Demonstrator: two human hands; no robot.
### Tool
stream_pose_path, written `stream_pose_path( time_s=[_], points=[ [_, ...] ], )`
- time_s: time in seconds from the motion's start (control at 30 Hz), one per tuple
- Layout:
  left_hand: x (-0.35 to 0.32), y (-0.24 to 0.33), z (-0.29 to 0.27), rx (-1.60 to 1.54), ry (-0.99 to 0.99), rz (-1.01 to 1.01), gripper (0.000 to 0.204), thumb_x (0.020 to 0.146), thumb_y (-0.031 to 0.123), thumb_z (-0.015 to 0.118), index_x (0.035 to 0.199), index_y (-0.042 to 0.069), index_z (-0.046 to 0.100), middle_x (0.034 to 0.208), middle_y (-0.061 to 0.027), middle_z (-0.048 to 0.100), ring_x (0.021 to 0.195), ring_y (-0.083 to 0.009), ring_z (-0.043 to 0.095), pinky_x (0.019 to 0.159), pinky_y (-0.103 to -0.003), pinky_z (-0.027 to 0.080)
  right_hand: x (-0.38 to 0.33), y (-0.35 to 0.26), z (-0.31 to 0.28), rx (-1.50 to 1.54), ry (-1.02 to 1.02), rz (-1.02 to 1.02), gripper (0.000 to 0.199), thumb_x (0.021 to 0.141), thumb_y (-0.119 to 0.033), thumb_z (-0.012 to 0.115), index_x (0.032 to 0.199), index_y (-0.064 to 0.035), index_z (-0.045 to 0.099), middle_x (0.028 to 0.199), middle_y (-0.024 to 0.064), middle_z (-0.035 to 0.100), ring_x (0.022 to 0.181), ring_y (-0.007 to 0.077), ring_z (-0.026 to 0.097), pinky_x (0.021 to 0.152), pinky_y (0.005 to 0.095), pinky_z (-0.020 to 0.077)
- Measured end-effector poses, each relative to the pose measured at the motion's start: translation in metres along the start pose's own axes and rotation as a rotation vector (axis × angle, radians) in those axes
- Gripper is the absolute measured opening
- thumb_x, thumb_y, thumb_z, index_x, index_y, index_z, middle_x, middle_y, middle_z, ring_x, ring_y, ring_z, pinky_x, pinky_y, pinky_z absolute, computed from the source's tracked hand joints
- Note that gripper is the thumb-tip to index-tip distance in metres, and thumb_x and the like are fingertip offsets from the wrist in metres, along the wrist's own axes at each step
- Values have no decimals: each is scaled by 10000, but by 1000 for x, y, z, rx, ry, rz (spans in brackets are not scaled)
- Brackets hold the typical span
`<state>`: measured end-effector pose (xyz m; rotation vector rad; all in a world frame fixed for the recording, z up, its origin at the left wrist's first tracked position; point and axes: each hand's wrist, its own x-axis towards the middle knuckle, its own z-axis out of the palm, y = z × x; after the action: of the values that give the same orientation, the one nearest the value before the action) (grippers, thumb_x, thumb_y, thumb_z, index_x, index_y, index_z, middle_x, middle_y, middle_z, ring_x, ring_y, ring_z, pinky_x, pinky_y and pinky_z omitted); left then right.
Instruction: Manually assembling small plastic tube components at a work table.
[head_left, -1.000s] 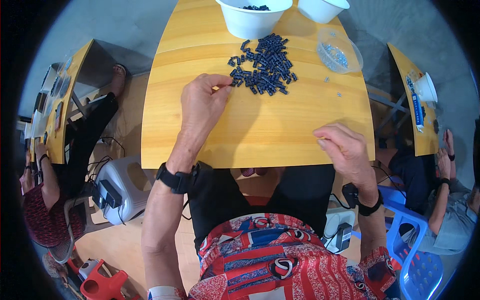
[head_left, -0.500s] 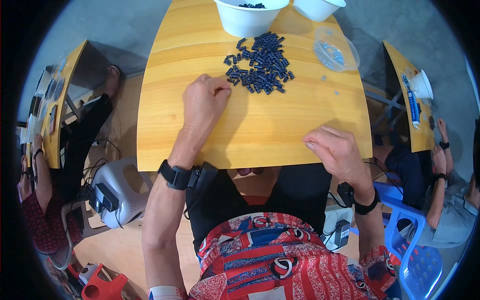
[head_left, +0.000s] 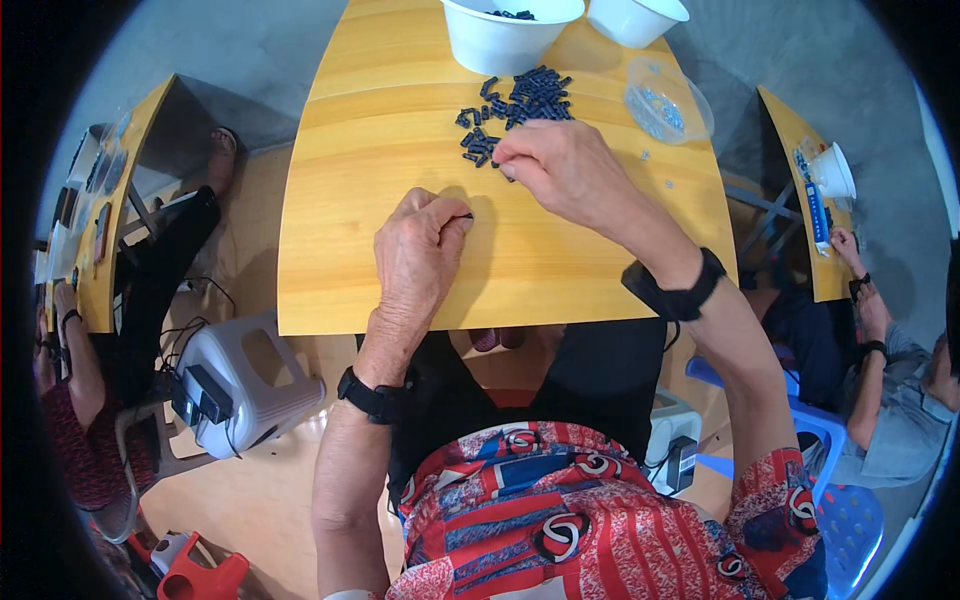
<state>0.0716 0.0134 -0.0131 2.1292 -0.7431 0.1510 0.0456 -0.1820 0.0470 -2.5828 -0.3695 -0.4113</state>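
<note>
Pinching a tiny dark piece [head_left: 468,215] between thumb and fingertip, left hand [head_left: 425,255] resting curled on the yellow wooden tabletop [head_left: 340,220], fingers together on it. Right hand [head_left: 565,170] reaching further up, fingertips closed down on the near edge of the loose pile of small dark blue plastic parts [head_left: 515,105], clamped on one or just touching, can't tell from here. Behind the pile, a big white plastic bowl [head_left: 505,35] with more dark bits inside, a second white bowl [head_left: 635,18] just beside it. Off to the right, a clear shallow plastic dish [head_left: 668,100] of small pale bits. Black bands on both wrists.
</note>
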Motion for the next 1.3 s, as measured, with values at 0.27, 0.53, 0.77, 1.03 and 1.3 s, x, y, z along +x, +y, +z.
stream_pose_path(
  time_s=[0.27,0.53,0.77,1.03,1.3],
  points=[
    [-2,-4,-4,-177,1,-22,114,734,4,682,845,28,674,751,-80,593,689,-205,594,626,-287,469,16,19,29,-204,-27,-9,74,785,-94,609,810,-39,651,749,116,598,684,318,599,609,404,474],
    [-2,-4,-5,-268,19,-41,109,737,-3,670,840,34,666,760,-89,604,707,-230,606,635,-303,476,13,16,34,-221,-72,-90,60,778,-47,597,821,-43,638,770,118,569,674,323,600,573,409,482],
    [-2,-5,-3,-376,81,-72,79,761,13,665,835,40,655,774,-99,622,704,-250,620,632,-312,483,6,5,22,-247,-56,-106,53,771,-42,601,823,-37,600,754,115,542,643,324,602,543,400,486],
    [-3,-4,-2,-281,64,6,173,771,-14,651,939,30,658,814,-103,634,744,-235,623,672,-292,489,1,2,36,-349,-64,-196,58,759,-44,586,756,-28,531,756,102,509,638,277,604,507,370,489],
    [-5,-4,-2,-396,38,-36,136,785,-21,650,902,43,677,803,-102,629,730,-217,614,666,-279,476,-81,9,5,-328,-102,-36,70,784,-73,610,805,-29,559,807,100,553,672,273,594,564,370,484]
  ],
)
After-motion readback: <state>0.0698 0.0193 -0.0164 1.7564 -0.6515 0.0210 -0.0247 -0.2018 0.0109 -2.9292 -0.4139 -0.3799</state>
